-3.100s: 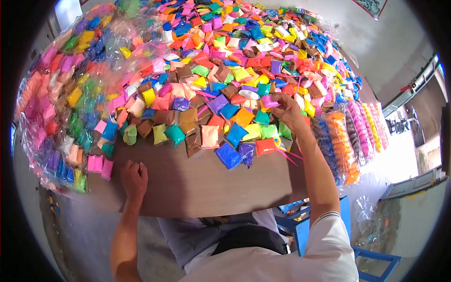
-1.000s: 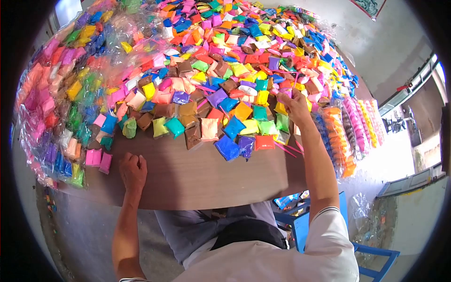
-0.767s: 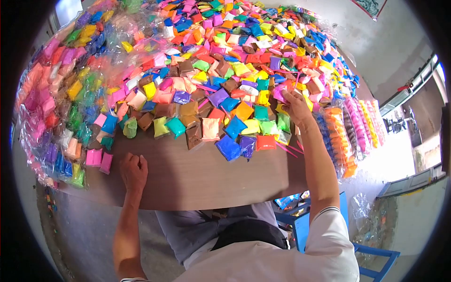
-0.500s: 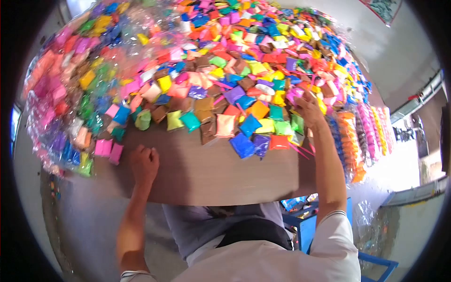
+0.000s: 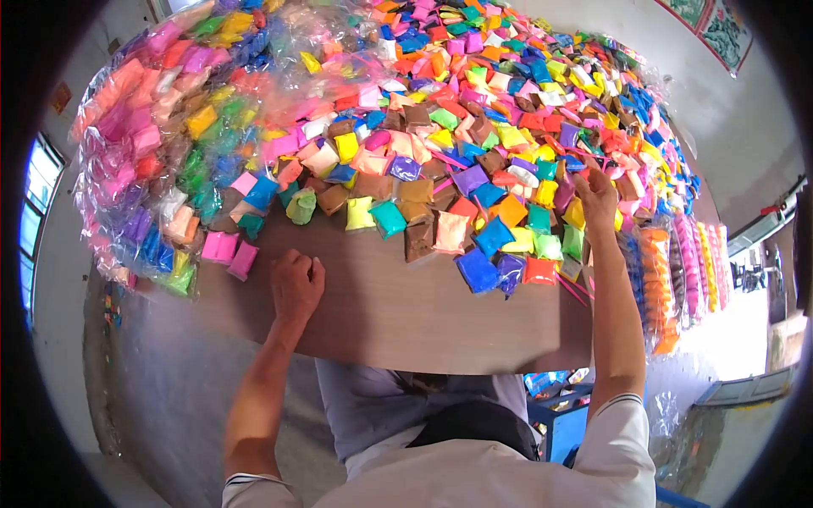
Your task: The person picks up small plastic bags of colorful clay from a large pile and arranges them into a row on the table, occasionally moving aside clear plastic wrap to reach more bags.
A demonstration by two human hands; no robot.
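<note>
Over the tabletop at 8 o'clock, the left hand curls loosely, its palm hidden. At 2 o'clock the right hand bends its fingers among the packets, grip unclear; a light pinch would best spare neighbours heaped toward 12.

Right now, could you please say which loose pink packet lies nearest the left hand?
The rightmost, slanted pink packet: it lies between the left hand and the other loose pink packaging.

Barred window, wall poster
</note>
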